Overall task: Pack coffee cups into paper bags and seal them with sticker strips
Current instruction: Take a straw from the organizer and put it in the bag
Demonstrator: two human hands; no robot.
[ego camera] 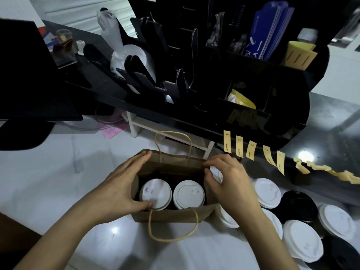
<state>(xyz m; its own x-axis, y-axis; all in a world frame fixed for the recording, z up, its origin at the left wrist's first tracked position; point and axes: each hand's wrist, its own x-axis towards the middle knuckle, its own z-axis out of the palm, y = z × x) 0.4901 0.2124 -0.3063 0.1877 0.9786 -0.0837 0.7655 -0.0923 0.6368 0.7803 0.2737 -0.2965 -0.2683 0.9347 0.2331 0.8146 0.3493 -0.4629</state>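
A brown paper bag (pixel 171 214) with twine handles stands open on the white counter. Inside it sit two dark coffee cups with white lids, one on the left (pixel 155 193) and one on the right (pixel 188 194). My left hand (pixel 118 184) grips the bag's left end, fingers on the far rim and thumb on the near rim. My right hand (pixel 227 180) pinches the far rim at the bag's right end. Several yellow sticker strips (pixel 239 146) hang from the edge of the black shelf, just beyond my right hand.
Several more lidded cups (pixel 301 242), white and black lids, crowd the counter to the right of the bag. A black organiser (pixel 214 78) with lids, sleeves and bags rises behind. A dark monitor (pixel 23 75) overhangs the left. A small white rack (pixel 167 133) stands under the shelf.
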